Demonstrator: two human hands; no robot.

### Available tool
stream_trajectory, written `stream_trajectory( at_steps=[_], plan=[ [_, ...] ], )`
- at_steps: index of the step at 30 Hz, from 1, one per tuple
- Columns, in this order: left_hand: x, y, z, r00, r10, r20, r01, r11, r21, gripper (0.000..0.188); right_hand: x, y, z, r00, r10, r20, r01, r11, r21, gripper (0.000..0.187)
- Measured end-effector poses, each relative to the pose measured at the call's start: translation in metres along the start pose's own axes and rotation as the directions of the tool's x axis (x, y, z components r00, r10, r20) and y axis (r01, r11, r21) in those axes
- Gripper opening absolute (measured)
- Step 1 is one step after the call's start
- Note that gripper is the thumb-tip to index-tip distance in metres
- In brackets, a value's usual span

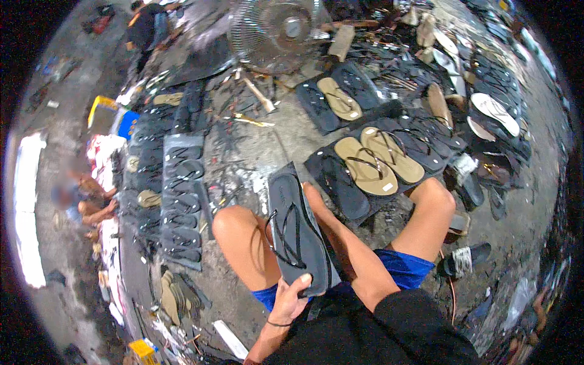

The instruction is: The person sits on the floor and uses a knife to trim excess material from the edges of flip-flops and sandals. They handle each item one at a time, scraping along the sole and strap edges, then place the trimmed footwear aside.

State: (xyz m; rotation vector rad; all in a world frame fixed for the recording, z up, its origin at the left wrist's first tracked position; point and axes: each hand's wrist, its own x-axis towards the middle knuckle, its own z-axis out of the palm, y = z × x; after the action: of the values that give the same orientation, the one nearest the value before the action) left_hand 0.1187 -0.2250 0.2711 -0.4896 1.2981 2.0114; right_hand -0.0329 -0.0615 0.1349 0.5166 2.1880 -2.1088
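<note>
A black flip-flop (291,204) with thin dark straps lies on a dark rubber sheet (275,177), held up between my knees. At its near end, my left hand (295,299) grips it, the thumb pressed on top and the fingers curled underneath. Along the right edge of the sheet is my right hand (312,198), partly behind it; its fingers are hidden, so I cannot tell how they are closed. Just right of this hand, two tan flip-flops (363,167) and several black ones rest on dark sheets (325,167) on the ground.
A fan (286,29) stands ahead. Rows of dark flip-flops (182,201) lie on the left. Beyond the tan pair is another tan flip-flop (338,98) on a black sheet. A white sandal (496,114) sits among piled footwear at right. Another person (91,194) sits far left.
</note>
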Motion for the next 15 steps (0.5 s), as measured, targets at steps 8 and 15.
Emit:
stream_trajectory(
  at_steps=[8, 15],
  plan=[
    [0.004, 0.073, -0.007, 0.853, 0.128, 0.507, -0.376, 0.824, 0.424, 0.059, -0.134, -0.103, -0.053, 0.996, -0.091, -0.013, 0.09, 0.935, 0.344, 0.031],
    [0.021, 0.143, 0.06, 0.855, 0.422, 0.303, -0.506, 0.55, 0.664, 0.034, -0.219, -0.138, -0.115, 0.773, -0.429, -0.468, 0.328, 0.901, -0.284, 0.032]
  ],
)
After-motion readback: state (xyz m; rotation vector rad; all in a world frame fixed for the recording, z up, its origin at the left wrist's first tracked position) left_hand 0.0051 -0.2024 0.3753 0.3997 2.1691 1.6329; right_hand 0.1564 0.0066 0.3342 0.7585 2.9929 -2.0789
